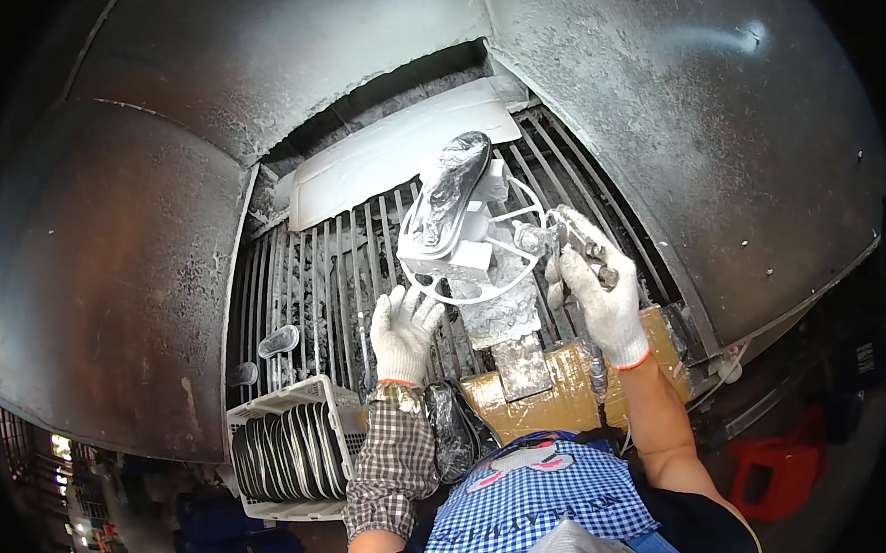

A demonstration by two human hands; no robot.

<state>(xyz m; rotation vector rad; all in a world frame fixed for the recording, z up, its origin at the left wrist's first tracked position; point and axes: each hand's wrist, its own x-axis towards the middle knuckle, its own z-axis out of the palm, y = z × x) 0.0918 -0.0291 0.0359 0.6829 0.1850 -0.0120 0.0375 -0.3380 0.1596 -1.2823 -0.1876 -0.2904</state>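
Observation:
A dark, shiny, sole-shaped piece lies tilted on white-coated blocks above a round turntable wheel. The wheel has a thin white rim and spokes. My left hand, in a white knit glove, is at the wheel's near left edge with its fingers stretched out and nothing in them. Whether the fingertips touch the rim I cannot tell. To the right of the wheel, my gloved right hand is closed around a metal spray gun, its nozzle end pointing left toward the wheel. The glove hides part of the gun.
Metal booth walls rise left, right and behind. Powder-coated bars form the grate under the wheel, with a pale sheet at the back. A white plastic basket of dark oval pieces stands near left. Taped brown cardboard lines the front edge.

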